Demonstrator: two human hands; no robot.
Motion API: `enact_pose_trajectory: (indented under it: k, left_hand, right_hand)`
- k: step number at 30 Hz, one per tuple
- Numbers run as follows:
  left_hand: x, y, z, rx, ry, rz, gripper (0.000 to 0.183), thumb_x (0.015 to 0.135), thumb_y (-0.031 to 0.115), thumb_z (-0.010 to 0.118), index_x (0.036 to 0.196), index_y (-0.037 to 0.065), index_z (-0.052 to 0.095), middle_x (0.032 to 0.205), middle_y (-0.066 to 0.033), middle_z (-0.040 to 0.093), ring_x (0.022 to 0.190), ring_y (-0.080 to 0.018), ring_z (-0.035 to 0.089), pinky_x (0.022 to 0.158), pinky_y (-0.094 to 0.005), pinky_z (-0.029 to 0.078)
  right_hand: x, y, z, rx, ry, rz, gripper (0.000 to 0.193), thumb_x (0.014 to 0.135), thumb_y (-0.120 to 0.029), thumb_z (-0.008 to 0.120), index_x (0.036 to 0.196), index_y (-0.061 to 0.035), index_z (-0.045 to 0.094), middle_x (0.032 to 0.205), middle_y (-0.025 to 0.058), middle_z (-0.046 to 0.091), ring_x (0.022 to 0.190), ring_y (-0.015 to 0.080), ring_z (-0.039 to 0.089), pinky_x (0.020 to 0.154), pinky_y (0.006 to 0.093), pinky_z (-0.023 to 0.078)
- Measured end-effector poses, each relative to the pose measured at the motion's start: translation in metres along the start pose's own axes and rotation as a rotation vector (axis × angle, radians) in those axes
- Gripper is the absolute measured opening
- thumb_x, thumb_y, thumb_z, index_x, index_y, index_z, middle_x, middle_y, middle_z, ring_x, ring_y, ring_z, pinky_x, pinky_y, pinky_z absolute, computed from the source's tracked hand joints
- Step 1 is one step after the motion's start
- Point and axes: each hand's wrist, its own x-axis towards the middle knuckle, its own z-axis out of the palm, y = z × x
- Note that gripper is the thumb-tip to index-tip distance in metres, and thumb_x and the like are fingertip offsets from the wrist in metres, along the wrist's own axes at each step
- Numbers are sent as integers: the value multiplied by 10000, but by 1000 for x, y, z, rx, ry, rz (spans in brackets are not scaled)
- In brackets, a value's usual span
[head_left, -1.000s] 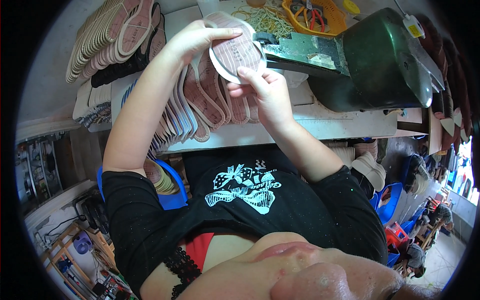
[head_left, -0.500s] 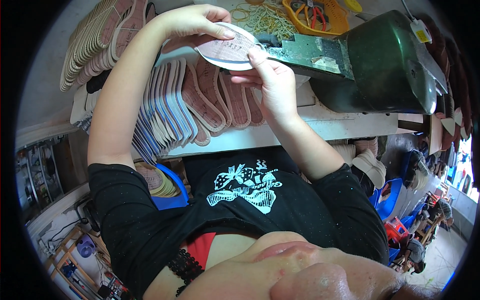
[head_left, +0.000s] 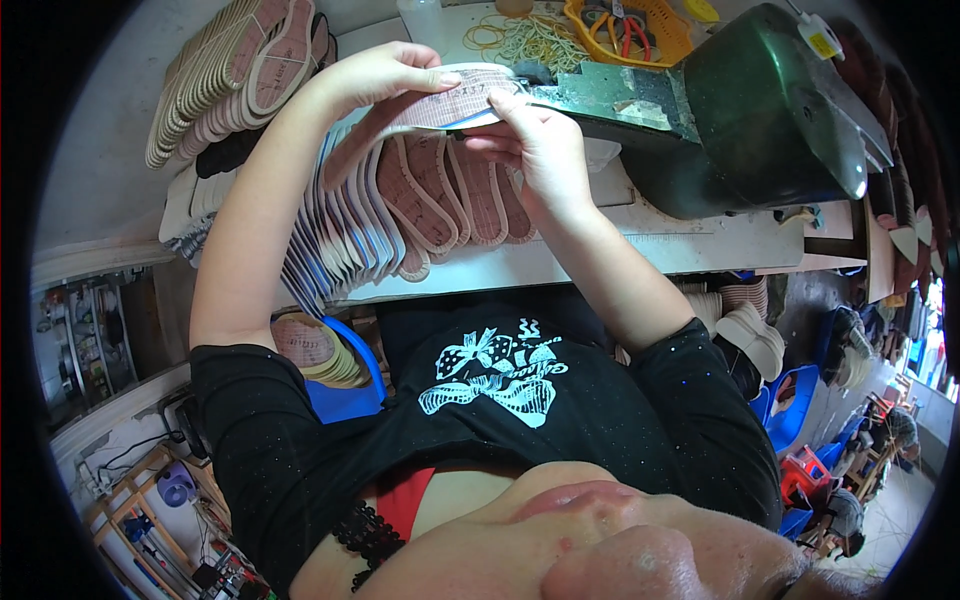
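A pinkish-brown shoe insole (head_left: 455,106) with a pale rim is held up at the green machine (head_left: 600,97); its far edge lies against the small dark wheel (head_left: 533,73) at the machine's tip. My left hand (head_left: 385,75) pinches its upper left edge, thumb on top. My right hand (head_left: 540,145) grips the edge near the machine, thumb on the face and fingers beneath. The insole's other end slopes down past my left wrist. Below it, a row of similar insoles (head_left: 425,190) leans on the white table (head_left: 560,255).
Bundled insoles (head_left: 215,80) stand at the far left. An orange basket (head_left: 660,50) with pliers and a heap of yellowish rubber bands (head_left: 525,40) lie behind. The machine's large green housing (head_left: 770,115) fills the right. A blue bin (head_left: 350,385) holds more insoles below.
The insole has turned in my hands: its free end, formerly behind my left hand, now slants down toward the stacked row. Both hands stay on it, and the view has shifted slightly.
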Motion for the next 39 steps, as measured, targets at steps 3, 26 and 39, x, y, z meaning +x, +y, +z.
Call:
enact_pose_trajectory:
  k: [3, 26, 39]
  left_hand:
    - [-18, 7, 12, -41, 50, -66, 314, 853, 423, 708, 881, 114, 656, 753, 52, 627, 647, -30, 551, 574, -196, 426]
    - [-45, 33, 58, -256, 158, -143, 440, 873, 444, 682, 783, 14, 676, 554, -46, 614, 407, -65, 557, 392, -186, 461]
    - [7, 11, 28, -249, 263, -76, 470, 859, 448, 696, 731, -4, 681, 561, -56, 589, 400, -91, 519, 382, -229, 438]
  right_hand:
    - [0, 1, -1, 1, -20, -7, 291, 901, -266, 675, 982, 14, 674, 881, 107, 715, 753, 166, 701, 712, 277, 563]
    - [-4, -6, -27, -199, -281, 115, 239, 886, -181, 686, 992, 32, 661, 900, 63, 685, 792, 93, 627, 737, 249, 507]
    - [-30, -13, -43, -174, -304, 254, 278, 972, -271, 585, 1032, -1, 614, 791, 90, 692, 604, 116, 654, 520, 211, 474]
